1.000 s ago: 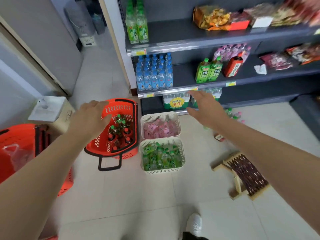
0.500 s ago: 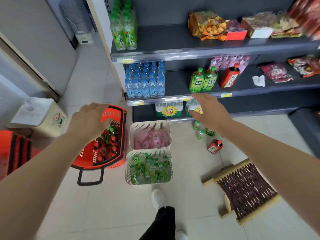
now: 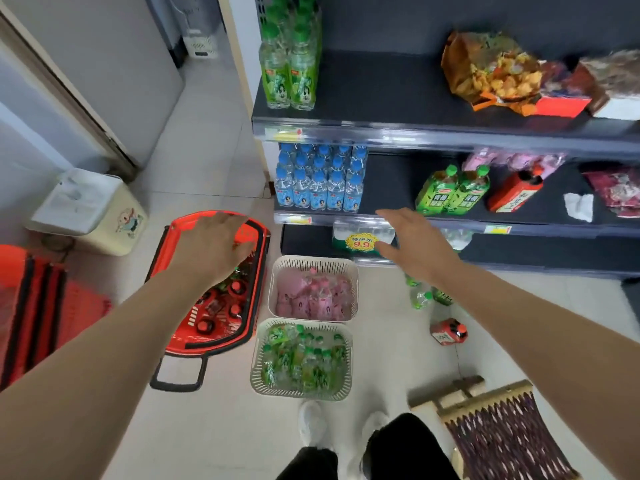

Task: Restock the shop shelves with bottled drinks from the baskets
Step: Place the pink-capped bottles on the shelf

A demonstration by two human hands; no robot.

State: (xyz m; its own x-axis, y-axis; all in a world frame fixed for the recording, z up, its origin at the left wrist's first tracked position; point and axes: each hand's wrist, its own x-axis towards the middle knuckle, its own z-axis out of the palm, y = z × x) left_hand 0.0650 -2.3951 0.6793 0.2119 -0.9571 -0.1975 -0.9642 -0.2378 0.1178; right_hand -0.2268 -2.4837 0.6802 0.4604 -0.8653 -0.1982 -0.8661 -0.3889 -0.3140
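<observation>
Near basket: at 12 o'clock by our feet, a white basket [image 3: 257,377] packed with green-label bottles [image 3: 301,362].
Next basket: just beyond, a second white basket [image 3: 313,260] of pink-label bottles [image 3: 315,299].
Red basket [image 3: 207,344]: 11 o'clock, with red-capped bottles [image 3: 235,289].
Left hand [image 3: 211,251]: we hold it over the red basket, fingers loose, empty.
Right hand [image 3: 415,244]: 1 o'clock, fingers spread, empty.
Shelf [image 3: 388,133]: blue-capped water bottles [image 3: 320,181] upright in rows.

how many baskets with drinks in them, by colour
red basket: 1
white baskets: 2
total: 3
</observation>
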